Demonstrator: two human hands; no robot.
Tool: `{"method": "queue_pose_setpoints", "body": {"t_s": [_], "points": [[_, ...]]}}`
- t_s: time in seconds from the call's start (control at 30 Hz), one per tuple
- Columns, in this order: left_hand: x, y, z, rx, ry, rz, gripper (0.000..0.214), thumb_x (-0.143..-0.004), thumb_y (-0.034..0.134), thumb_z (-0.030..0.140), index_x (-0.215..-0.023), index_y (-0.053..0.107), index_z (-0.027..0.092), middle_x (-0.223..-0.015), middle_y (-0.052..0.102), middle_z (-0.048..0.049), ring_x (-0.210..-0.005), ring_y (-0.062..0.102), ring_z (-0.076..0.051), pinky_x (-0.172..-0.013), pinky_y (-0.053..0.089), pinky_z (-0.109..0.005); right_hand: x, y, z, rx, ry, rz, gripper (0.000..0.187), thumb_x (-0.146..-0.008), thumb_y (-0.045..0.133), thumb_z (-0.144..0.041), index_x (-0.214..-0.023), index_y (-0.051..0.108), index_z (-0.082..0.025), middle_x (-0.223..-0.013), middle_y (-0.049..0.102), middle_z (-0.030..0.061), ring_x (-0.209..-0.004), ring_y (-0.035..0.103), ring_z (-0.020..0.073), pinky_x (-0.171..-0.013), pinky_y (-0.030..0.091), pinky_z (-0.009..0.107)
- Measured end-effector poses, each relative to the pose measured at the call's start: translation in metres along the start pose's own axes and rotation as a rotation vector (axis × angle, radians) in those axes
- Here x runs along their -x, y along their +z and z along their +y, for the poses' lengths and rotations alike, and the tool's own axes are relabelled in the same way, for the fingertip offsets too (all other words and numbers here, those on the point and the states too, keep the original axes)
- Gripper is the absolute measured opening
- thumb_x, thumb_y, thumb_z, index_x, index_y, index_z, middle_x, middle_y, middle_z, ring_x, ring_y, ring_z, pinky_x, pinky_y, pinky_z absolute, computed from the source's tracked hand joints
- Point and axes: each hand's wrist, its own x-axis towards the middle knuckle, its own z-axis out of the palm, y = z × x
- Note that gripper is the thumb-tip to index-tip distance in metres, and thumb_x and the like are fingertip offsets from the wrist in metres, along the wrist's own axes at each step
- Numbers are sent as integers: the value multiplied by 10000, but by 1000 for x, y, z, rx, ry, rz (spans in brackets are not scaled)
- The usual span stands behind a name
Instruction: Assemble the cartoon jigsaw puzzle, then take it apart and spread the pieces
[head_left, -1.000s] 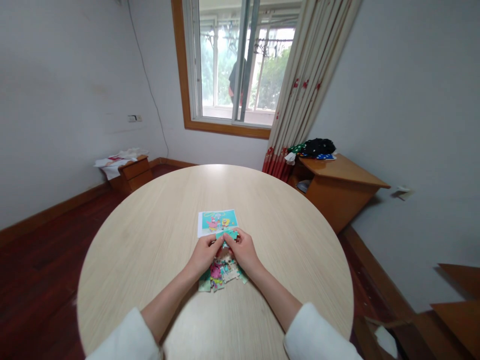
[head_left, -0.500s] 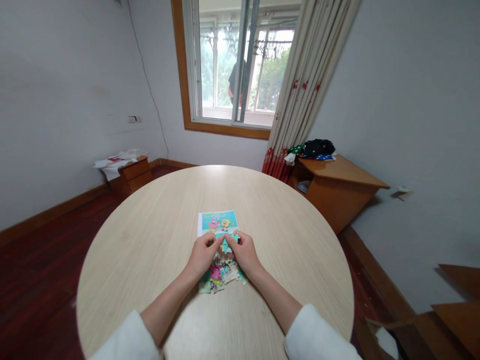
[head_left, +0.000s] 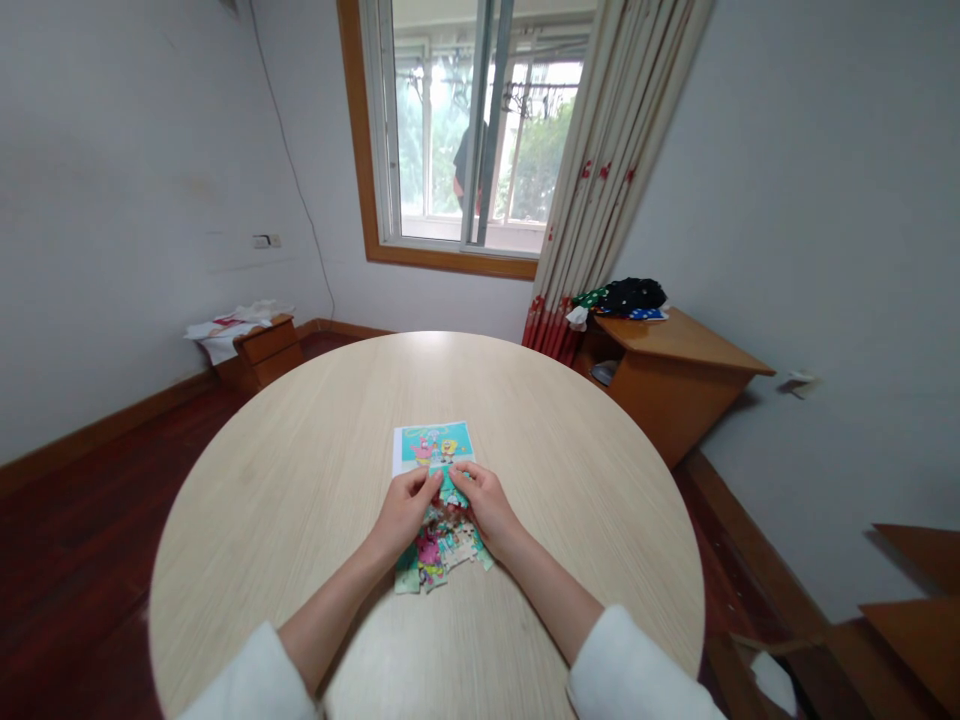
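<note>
Both my hands meet over the middle of a round table (head_left: 300,520). My left hand (head_left: 405,507) is closed, its thumb and fingers pinching turquoise jigsaw puzzle pieces (head_left: 452,489). On the other side, my right hand (head_left: 482,500) grips the same joined pieces, thumb on top. Below and between the hands lies a partly joined jigsaw puzzle (head_left: 431,555) with pink, beige and pale green parts. A printed reference picture (head_left: 437,437) with cartoon figures lies flat just beyond my fingertips. My hands hide its lower edge.
A wooden desk (head_left: 675,350) with a pile of dark clothes (head_left: 634,297) stands to the right, beside a curtain (head_left: 600,170). At the left back is a small cabinet (head_left: 266,350) with papers or cloth. A person (head_left: 471,165) is outside the window.
My right fingers have shifted slightly left and curled in over the turquoise pieces, which now tilt a little. The camera view has moved slightly.
</note>
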Motion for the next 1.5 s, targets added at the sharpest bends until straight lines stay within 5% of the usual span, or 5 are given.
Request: {"method": "queue_pose_setpoints", "body": {"t_s": [0.23,0.5,0.9,1.27,1.5], "points": [[-2,0,-4,-55,7,112,465,-691,576,555,-485,362,197,-496,337,51,-515,325,-101,-513,277,-238,2,0,-3,24,-131,13,417,-503,802,-420,-701,524,-181,-646,627,-27,-575,548,115,-573,425,234],[-3,0,0,80,-3,95,337,-651,649,490,-719,551,174,-514,494,47,-502,473,-111,-506,372,-232,-1,-1,1,62,-101,36,419,-543,759,-466,-803,628,-164,-597,626,-13,-545,534,132,-558,399,254],[-2,0,-2,74,-83,138,430,-619,637,574,-574,460,185,-424,436,62,-395,364,-67,-409,263,-194,1,-1,1,162,-159,46,335,-595,732,-461,-702,609,-169,-577,573,-27,-527,468,110,-490,334,224],[-3,2,-2,166,-65,58,357,-549,753,411,-759,608,161,-649,642,-10,-625,601,-160,-609,464,-272,0,-1,-2,19,-120,74,380,-549,758,-483,-711,623,-166,-575,607,-22,-522,534,125,-538,427,254],[-5,-1,-7,128,-47,81,271,-613,692,409,-642,610,153,-616,616,-13,-607,555,-147,-597,433,-260,1,0,-3,-3,-128,73,341,-566,754,-450,-733,663,-166,-662,652,2,-575,589,150,-586,471,284]]}}
